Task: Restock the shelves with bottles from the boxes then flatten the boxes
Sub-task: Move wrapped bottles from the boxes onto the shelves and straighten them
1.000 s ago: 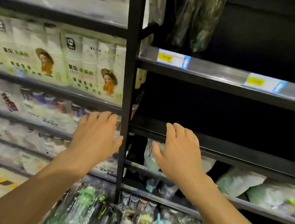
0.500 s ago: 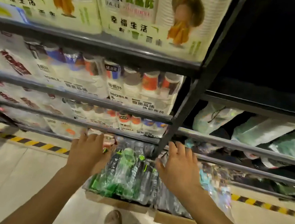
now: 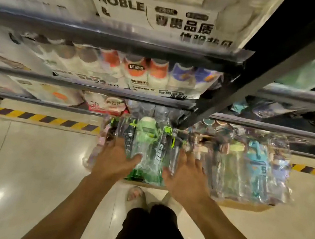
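Left hand and right hand are hovering palms-down, fingers spread, gripping nothing, flanking green bottle in box on floor; shelves standing at 12 o'clock.

The box stood on the floor just before the shelves, bottles packed in it. The left hand and right hand lay on them, one bottle between.
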`<state>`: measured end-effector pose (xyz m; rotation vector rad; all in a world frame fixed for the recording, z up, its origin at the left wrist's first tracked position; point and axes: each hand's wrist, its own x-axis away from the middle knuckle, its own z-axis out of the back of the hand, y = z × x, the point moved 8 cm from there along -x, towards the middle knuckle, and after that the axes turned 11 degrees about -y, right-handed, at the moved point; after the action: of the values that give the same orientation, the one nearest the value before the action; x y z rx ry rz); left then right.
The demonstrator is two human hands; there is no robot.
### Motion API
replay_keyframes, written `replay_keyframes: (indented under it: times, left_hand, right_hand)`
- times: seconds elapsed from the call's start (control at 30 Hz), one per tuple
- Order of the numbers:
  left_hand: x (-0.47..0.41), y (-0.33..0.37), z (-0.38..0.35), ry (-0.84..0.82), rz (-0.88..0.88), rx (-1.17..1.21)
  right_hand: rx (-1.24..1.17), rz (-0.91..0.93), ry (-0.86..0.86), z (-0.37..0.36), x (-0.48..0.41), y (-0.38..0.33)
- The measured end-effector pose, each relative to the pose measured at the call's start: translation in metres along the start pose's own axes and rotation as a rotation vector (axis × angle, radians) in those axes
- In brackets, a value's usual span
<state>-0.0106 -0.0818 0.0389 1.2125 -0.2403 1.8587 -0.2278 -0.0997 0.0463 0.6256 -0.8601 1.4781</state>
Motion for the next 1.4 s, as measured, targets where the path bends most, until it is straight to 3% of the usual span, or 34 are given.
replay_keyframes:
  times: [0.33,0.53,0.73,1.0,1.23,1.4]
  left_hand:
    - [-0.143,-0.027,-0.096,-0.009,0.046,0.127]
    - [-0.172,-0.036,-0.129,0.06,0.089,0.066]
    - [-0.183,-0.036,-0.133,0.174,0.095,0.084]
    - [-0.183,-0.055,-0.115,0.097,0.055,0.23]
    - [-0.167,-0.079,-0.102,0.128,0.003,0.404]
    - [-0.162,-0.081,-0.107,0.118,-0.038,0.465]
  right_hand:
    - [-0.457,-0.054,-0.068,-0.109,-0.148,0.035]
    - [-0.799,-0.017,-0.059,-0.147,-0.188,0.042]
    - [-0.91,-0.04,-0.027,-0.16,-0.206,0.051]
    - [-0.897,-0.03,0.01,-0.161,-0.207,0.05]
    - [-0.587,-0.048,0.106,-0.163,-0.202,0.031]
    - [-0.421,-0.175,0.226,-0.164,-0.208,0.021]
